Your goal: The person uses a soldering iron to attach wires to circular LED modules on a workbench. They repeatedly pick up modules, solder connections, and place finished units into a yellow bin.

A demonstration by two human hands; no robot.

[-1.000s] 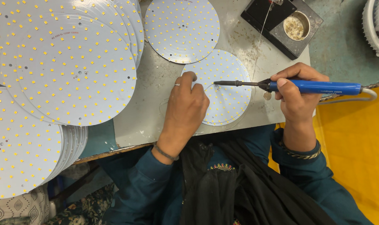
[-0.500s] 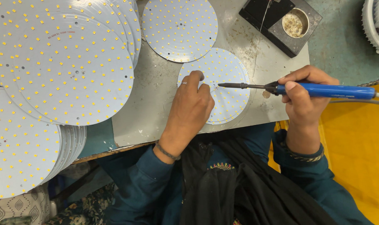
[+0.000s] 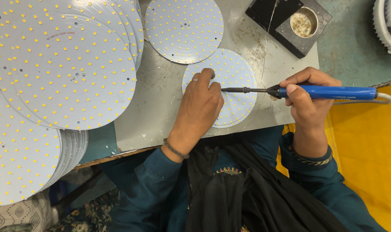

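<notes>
Left hand hides disc's left; iron tip unclear.

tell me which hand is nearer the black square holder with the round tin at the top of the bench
Right. The right hand, holding the blue-handled soldering iron, sits just below the black square holder; the left hand rests further left on a round white LED board.
</notes>
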